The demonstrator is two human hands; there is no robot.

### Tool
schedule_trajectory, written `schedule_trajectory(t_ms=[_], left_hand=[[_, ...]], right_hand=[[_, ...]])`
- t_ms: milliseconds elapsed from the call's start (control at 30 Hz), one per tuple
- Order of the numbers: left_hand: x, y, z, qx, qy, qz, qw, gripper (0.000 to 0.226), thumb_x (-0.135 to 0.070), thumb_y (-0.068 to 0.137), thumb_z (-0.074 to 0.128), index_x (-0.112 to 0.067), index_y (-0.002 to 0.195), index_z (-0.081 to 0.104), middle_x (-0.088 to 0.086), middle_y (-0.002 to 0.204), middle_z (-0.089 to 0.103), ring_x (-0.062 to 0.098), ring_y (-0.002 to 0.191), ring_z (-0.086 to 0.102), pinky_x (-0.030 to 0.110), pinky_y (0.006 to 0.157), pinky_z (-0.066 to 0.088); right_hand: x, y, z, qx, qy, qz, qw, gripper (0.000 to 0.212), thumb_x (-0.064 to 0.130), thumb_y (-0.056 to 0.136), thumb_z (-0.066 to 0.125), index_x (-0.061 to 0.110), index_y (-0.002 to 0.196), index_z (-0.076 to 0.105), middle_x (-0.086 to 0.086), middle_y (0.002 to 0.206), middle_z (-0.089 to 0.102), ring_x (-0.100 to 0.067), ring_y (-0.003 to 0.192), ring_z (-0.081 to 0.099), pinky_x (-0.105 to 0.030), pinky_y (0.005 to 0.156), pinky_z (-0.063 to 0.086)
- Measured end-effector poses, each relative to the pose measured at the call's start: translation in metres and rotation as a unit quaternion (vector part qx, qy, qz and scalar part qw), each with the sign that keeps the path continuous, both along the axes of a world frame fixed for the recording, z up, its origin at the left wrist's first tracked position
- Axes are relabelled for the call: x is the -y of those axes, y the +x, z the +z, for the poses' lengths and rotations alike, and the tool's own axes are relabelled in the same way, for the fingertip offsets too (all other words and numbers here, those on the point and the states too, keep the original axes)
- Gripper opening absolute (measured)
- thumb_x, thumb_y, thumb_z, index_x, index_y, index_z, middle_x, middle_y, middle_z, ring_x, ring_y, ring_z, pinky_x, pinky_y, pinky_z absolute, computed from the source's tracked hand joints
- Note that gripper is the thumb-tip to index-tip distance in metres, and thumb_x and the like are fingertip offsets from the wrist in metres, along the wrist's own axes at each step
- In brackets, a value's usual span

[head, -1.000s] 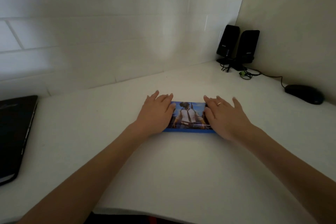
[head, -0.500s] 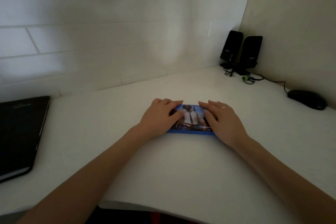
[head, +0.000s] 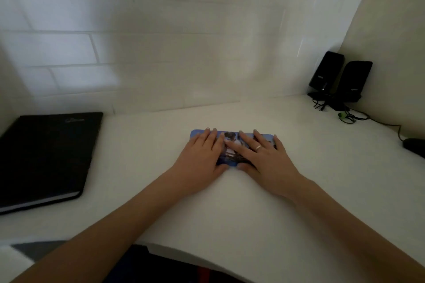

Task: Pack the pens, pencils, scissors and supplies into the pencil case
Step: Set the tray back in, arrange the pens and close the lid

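Observation:
A blue pencil case [head: 230, 153] with a printed picture on its lid lies flat and closed on the white desk [head: 230, 202]. My left hand [head: 202, 156] lies flat over its left part, fingers straight. My right hand [head: 262, 156], with a ring on one finger, lies flat over its right part, fingers spread and straight, thumb at the near edge. Only a strip of the lid shows between the hands. No pens, pencils or scissors are in view.
A black notebook [head: 46, 156] lies at the left of the desk. Two black speakers [head: 340, 78] stand in the far right corner with cables [head: 345, 115] trailing toward a black mouse [head: 414, 146] at the right edge. Tiled wall behind.
Both hands have slid closer together over the case lid and now lie flatter on it. The camera has turned left, so the notebook shows more fully.

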State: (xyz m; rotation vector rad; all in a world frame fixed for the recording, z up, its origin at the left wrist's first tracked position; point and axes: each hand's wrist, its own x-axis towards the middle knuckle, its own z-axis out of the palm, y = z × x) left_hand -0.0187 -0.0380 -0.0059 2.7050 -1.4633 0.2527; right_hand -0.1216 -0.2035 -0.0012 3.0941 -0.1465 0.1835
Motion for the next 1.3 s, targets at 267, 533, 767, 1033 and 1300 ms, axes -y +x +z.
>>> schedule_trajectory(t_ms=[267, 533, 767, 1033, 1300], left_hand=[[-0.066, 0.066, 0.003, 0.007, 0.050, 0.182, 0.982, 0.069, -0.048, 0.097, 0.022, -0.007, 0.147, -0.002, 0.019, 0.157, 0.002, 0.031, 0.145, 0.000, 0.041, 0.118, 0.001], [-0.117, 0.137, 0.007, -0.036, 0.013, 0.274, 0.961, 0.082, -0.061, 0.090, 0.023, -0.006, 0.147, 0.001, 0.020, 0.156, 0.004, 0.030, 0.145, 0.001, 0.041, 0.119, 0.000], [-0.116, 0.158, 0.000, -0.034, -0.013, 0.265, 0.963, 0.080, -0.058, 0.091, 0.022, -0.004, 0.147, 0.001, 0.020, 0.156, 0.005, 0.030, 0.145, 0.002, 0.040, 0.119, 0.001], [-0.104, 0.121, -0.001, 0.002, 0.007, 0.381, 0.925, 0.074, -0.046, 0.098, 0.020, 0.003, 0.143, -0.012, 0.025, 0.155, -0.007, 0.035, 0.144, -0.007, 0.047, 0.113, -0.012], [-0.111, 0.100, -0.002, -0.028, -0.009, 0.446, 0.894, 0.079, -0.053, 0.094, 0.017, 0.000, 0.143, -0.016, 0.016, 0.156, -0.011, 0.029, 0.145, -0.009, 0.063, 0.104, -0.017]], right_hand=[[-0.071, 0.113, 0.004, -0.018, 0.051, 0.077, 0.996, 0.052, 0.063, 0.089, 0.017, 0.058, 0.138, 0.001, 0.010, 0.158, 0.003, -0.022, 0.146, -0.005, -0.061, 0.111, -0.007], [-0.133, 0.212, 0.001, -0.003, 0.096, 0.067, 0.993, 0.048, 0.054, 0.096, 0.015, 0.051, 0.142, 0.007, 0.006, 0.159, 0.004, -0.022, 0.146, -0.002, -0.059, 0.113, -0.005], [-0.134, 0.228, -0.012, 0.060, 0.094, 0.040, 0.993, 0.049, 0.052, 0.096, 0.018, 0.046, 0.144, 0.010, 0.001, 0.158, 0.010, -0.020, 0.146, 0.003, -0.051, 0.114, -0.002], [-0.127, 0.211, -0.019, 0.130, 0.188, -0.015, 0.973, 0.074, 0.062, 0.088, 0.025, 0.020, 0.148, 0.017, -0.002, 0.158, 0.010, -0.016, 0.146, 0.003, -0.043, 0.116, -0.004], [-0.110, 0.177, -0.016, 0.025, 0.204, -0.116, 0.972, 0.071, 0.061, 0.091, 0.023, 0.031, 0.148, -0.007, -0.001, 0.158, 0.013, -0.020, 0.146, 0.004, -0.045, 0.118, 0.001]])
